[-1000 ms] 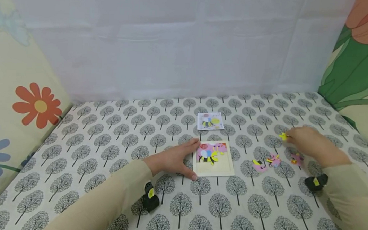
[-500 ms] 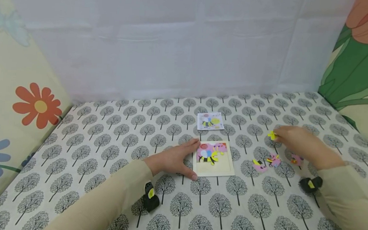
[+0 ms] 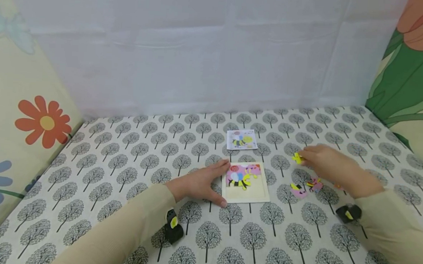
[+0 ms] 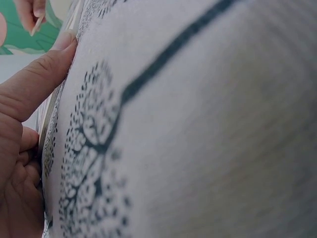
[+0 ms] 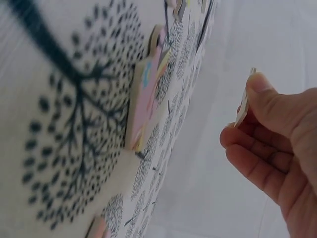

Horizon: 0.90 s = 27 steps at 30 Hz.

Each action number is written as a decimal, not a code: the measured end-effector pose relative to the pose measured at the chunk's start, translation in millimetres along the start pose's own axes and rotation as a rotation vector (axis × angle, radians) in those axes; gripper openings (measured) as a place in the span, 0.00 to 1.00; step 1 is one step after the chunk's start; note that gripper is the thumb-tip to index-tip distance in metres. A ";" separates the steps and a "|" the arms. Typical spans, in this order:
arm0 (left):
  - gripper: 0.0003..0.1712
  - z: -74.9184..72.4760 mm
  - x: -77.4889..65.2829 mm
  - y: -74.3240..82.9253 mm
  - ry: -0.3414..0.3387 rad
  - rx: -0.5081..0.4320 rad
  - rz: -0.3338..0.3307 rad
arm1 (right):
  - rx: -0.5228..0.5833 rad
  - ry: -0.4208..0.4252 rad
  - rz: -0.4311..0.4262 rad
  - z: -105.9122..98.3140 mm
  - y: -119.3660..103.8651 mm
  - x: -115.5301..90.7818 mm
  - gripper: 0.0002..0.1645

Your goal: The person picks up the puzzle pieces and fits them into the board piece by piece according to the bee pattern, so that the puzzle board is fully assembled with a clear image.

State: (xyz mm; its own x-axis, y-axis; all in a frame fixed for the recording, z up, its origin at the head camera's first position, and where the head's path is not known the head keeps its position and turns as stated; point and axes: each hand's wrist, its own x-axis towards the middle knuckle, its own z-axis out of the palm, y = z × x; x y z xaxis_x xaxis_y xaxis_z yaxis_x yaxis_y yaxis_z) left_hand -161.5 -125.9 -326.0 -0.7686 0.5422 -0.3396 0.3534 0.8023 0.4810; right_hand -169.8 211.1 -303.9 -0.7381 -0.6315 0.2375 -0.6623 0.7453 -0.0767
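A wooden jigsaw puzzle tray (image 3: 266, 187) lies mid-table, its upper part filled with pink, red and yellow-black bee pieces; its lower part shows bare wood. My left hand (image 3: 202, 183) rests along the tray's left side, thumb at the near corner and index finger by the far corner. Right of the tray and above the cloth, my right hand (image 3: 326, 164) pinches a yellow puzzle piece (image 3: 297, 158) between thumb and fingers. From the right wrist view, that thin piece (image 5: 242, 106) appears edge-on, its face mostly hidden by the thumb (image 5: 260, 84).
Loose pink-and-yellow puzzle pieces (image 3: 297, 191) lie right of the tray, one partly covered by the right hand. Behind the tray is a printed bee picture card (image 3: 241, 139). Tree-patterned cloth (image 3: 128, 219) covers the table, with a white sheet (image 3: 165, 58) behind it.
My right hand has moved left with the yellow puzzle piece, toward the tray. The left hand and the tray stay in place.
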 end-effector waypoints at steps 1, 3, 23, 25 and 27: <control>0.65 0.0 0.1 0.0 0.000 0.000 0.000 | 0.014 0.000 0.000 0.2 -1.5 0.6 0.14; 0.66 0.2 0.3 -0.1 0.000 -0.001 -0.001 | 0.041 -0.002 0.000 1.2 -4.7 2.1 0.15; 0.65 -0.1 -0.6 1.0 0.001 0.001 -0.004 | 0.048 -0.059 -0.119 9.9 -39.7 27.6 0.11; 0.65 -0.2 -0.6 1.0 0.002 0.000 -0.004 | 0.053 -0.082 -0.106 11.0 -42.9 30.3 0.11; 0.65 -0.2 -0.6 0.9 0.002 -0.002 -0.004 | 0.057 -0.091 -0.102 11.6 -46.4 32.4 0.13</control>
State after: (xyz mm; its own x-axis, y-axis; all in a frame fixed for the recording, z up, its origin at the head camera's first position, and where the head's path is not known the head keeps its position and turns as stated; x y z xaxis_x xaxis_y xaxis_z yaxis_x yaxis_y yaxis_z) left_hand -160.8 -125.5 -325.2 -0.7708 0.5388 -0.3399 0.3497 0.8038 0.4812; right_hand -164.5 153.6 -303.8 -0.6735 -0.7221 0.1580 -0.7388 0.6645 -0.1125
